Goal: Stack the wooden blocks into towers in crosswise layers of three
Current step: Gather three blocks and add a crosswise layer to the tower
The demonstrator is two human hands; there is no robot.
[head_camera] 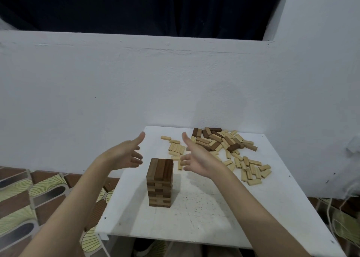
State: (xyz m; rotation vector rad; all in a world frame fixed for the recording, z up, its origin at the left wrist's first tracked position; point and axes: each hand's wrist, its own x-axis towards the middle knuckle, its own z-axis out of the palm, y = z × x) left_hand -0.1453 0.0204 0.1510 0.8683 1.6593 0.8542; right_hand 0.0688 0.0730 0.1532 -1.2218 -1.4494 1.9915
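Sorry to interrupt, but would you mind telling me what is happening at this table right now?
A person is building towers from wooden blocks on a white table. One tower of dark blocks stands near the middle, its layers laid crosswise and three blocks across the top. The left hand and right hand are raised on either side above it, open and holding nothing. A loose pile of light and dark blocks lies behind to the right, not yet stacked.

Tower (160, 181): dark brown wood, matt, grain visible. Loose blocks (224, 149): pale and dark wood, matt. Table (214, 214): white painted top, matt, speckled. Far wall (175, 85): matt white, slightly rough.
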